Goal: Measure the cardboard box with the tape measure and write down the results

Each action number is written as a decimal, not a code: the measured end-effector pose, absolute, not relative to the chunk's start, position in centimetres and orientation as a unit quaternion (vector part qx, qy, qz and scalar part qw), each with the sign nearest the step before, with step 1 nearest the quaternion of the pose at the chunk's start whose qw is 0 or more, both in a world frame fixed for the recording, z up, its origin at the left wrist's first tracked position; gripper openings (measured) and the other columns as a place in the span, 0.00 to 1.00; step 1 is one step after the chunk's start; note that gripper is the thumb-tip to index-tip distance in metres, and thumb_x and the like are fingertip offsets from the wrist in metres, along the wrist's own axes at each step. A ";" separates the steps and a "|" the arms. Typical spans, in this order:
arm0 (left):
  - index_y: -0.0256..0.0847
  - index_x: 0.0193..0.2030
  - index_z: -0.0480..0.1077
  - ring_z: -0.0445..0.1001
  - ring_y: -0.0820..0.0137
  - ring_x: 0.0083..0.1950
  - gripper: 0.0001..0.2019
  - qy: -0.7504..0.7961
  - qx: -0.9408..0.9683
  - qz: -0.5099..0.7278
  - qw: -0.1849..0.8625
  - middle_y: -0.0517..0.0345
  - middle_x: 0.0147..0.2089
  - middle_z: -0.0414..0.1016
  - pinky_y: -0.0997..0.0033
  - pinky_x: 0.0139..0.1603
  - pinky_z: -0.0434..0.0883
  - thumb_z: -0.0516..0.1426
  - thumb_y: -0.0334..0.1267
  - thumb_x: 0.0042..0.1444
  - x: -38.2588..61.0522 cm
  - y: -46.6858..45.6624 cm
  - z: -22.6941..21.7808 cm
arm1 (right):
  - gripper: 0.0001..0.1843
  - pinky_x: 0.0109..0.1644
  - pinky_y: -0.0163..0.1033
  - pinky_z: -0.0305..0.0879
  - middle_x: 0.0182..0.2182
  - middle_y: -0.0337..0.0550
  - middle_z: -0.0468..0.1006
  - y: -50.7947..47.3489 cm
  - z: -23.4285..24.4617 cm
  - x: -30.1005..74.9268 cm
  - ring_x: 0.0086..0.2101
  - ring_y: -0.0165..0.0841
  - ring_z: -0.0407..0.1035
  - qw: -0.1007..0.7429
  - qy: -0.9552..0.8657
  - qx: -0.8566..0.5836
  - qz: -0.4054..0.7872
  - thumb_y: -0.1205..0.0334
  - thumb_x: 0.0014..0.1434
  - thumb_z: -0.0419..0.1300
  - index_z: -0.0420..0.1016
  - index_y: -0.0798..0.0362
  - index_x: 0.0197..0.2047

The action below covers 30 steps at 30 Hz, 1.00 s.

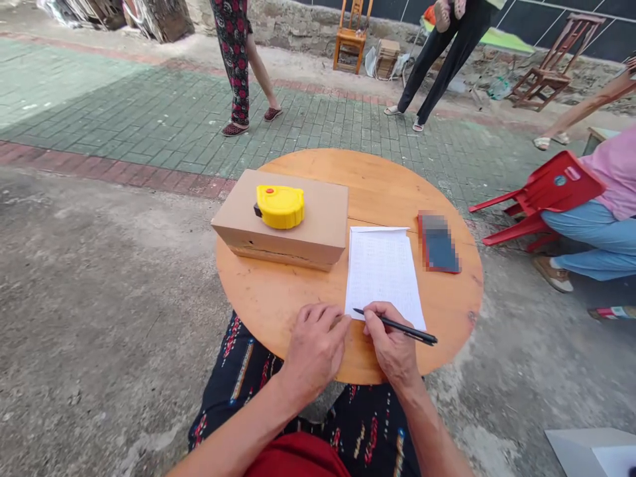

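Note:
My right hand is closed around a black pen. The pen's tip points left, at the lower edge of a sheet of paper covered in faint rows of printing or writing. Beside the sheet's lower left corner, my left hand rests on the round wooden table, its fingers loosely bent and nothing seen in them. Behind that hand lies a brown cardboard box, with a yellow tape measure on top. A dark phone-like object with a red edge, partly blurred out, is right of the paper.
At the right, a person in a pink top sits by a red plastic chair. Two people stand on the green paving beyond the table. Wooden chairs are along the back wall. A white board-like object shows at lower right.

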<state>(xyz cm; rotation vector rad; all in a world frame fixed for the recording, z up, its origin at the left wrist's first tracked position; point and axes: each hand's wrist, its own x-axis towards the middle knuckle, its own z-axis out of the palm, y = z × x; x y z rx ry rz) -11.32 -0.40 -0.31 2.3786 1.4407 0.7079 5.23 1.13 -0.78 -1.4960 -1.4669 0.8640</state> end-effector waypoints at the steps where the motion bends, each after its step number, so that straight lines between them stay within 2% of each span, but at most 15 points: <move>1: 0.40 0.50 0.70 0.65 0.60 0.51 0.14 0.498 0.820 0.246 0.136 0.52 0.49 0.73 0.55 0.53 0.64 0.54 0.27 0.58 -11.3 -0.4 -0.3 | 0.09 0.27 0.33 0.60 0.20 0.33 0.68 1.1 -0.7 5.2 0.22 0.29 0.62 0.420 -0.592 -0.597 0.342 0.57 0.63 0.56 0.72 0.51 0.33; 9: 0.40 0.52 0.69 0.66 0.61 0.51 0.14 0.498 0.817 0.253 0.146 0.52 0.49 0.73 0.56 0.53 0.64 0.53 0.27 0.59 -11.5 -0.4 -0.3 | 0.08 0.25 0.33 0.58 0.19 0.32 0.66 0.9 -0.3 4.9 0.20 0.28 0.60 0.411 -0.621 -0.593 0.307 0.59 0.62 0.56 0.72 0.51 0.33; 30: 0.41 0.50 0.70 0.65 0.60 0.51 0.13 0.499 0.811 0.251 0.172 0.52 0.48 0.72 0.55 0.54 0.64 0.53 0.28 0.60 -11.5 -0.2 -0.2 | 0.09 0.26 0.33 0.60 0.21 0.34 0.70 1.0 0.0 4.7 0.21 0.28 0.62 0.384 -0.665 -0.587 0.254 0.62 0.62 0.55 0.73 0.52 0.32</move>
